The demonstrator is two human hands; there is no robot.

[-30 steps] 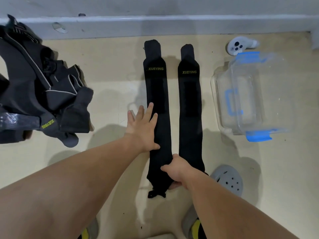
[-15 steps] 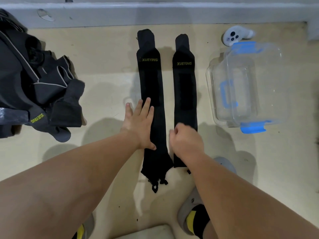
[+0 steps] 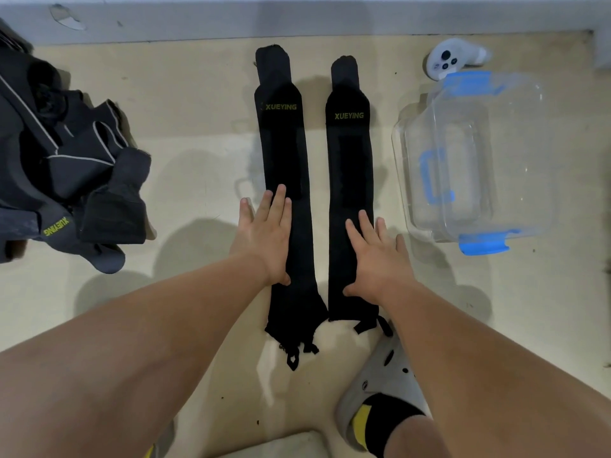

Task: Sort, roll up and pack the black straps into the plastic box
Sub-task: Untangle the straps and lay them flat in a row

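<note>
Now, from the head camera, two long black straps lie side by side on the floor [image 3: 198,110], close but not touching, running away toward the wall [image 3: 297,14]. The left hand [image 3: 264,239] rests flat on the left strap [image 3: 284,153], fingers [image 3: 281,200] straight and gripping nothing; its little finger spills onto bare floor. The right hand [image 3: 377,259] lies flat the same way on the right strap [image 3: 350,166], outer fingers [image 3: 381,226] past its right edge. Both palms sit on the near half, short of the looped ends. This looks like smoothing before a roll: press evenly, keep each strap straight, then roll tightly from the near end. The plastic box [image 3: 476,160] stands just right of the right strap; a dark heap [image 3: 66,166] sits at the floor's left edge.
</note>
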